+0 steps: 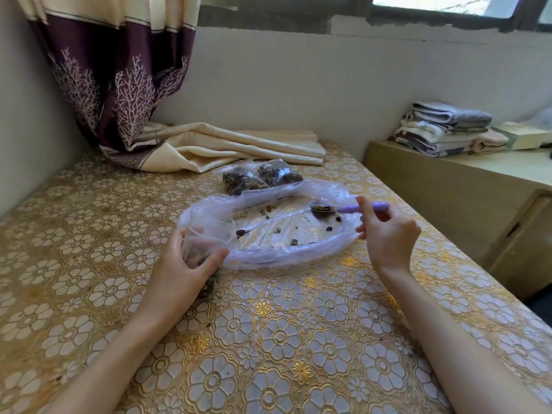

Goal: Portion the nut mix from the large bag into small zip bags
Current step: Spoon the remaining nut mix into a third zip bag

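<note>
The large clear bag (286, 234) lies open and nearly flat on the table, with scattered nuts inside it. My left hand (185, 264) grips a small zip bag (200, 249) partly filled with nut mix, held upright at the large bag's left end. My right hand (388, 234) pinches the purple handle of a spoon (352, 209). The spoon's bowl holds a little mix inside the large bag at its right side. Two filled small zip bags (260, 176) lie just behind the large bag.
The table (268, 339) has a gold floral cover. A folded cream curtain end (227, 147) lies at the back. A low cabinet (466, 186) with stacked towels (445, 130) stands to the right, past the table's edge.
</note>
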Demonstrator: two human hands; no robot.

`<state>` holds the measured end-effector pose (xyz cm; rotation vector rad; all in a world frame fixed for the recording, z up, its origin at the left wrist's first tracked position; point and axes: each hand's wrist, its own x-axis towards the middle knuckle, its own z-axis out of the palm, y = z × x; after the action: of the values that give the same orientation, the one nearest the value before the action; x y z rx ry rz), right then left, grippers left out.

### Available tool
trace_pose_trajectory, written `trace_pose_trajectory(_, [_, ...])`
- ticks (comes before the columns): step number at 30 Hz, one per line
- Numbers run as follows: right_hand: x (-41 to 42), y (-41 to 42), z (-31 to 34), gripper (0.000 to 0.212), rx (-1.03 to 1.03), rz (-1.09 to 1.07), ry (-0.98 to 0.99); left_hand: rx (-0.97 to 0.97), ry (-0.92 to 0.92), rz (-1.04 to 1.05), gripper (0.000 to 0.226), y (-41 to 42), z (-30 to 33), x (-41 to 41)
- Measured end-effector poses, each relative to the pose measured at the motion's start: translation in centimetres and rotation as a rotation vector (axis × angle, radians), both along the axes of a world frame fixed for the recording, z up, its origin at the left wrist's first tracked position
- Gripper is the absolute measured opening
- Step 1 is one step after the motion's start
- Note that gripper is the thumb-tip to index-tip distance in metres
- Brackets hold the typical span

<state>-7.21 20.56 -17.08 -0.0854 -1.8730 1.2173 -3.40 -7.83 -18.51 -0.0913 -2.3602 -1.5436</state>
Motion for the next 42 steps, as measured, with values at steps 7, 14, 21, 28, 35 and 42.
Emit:
trace_pose_trajectory(7, [-0.4,0.5,-0.2,0.023,-0.235,-0.034,-0.01,0.019,0.012,-0.018,0.058,0.1,0.1,0.1])
trace_pose_trajectory(14, [-0.3,0.4,-0.2,0.021,-0.242,-0.059,-0.033,0.02,0.009,-0.022,0.066,0.1,0.1,0.1])
trace_pose_trajectory(21, [-0.1,0.9,-0.7,0.014,-0.381,-0.07,-0.187,-0.011,0.003,-0.014,0.073,-0.1,0.1,0.0])
trace_pose_trajectory(28, [0.3,1.3,-0.7,0.02,-0.56,-0.062,-0.245,-0.008,0.001,-0.017,0.062,0.0,0.1,0.1])
trace_pose_trajectory(35, [1.0,1.0,-0.6,0.018,-0.604,-0.042,-0.239,-0.038,0.014,-0.012,0.07,0.2,0.2,0.2])
trace_pose_trajectory(42, [2.1,-0.7,0.6,0.013,-0.645,0.084,-0.18,-0.001,0.004,-0.042,0.064,0.3,0.5,0.4])
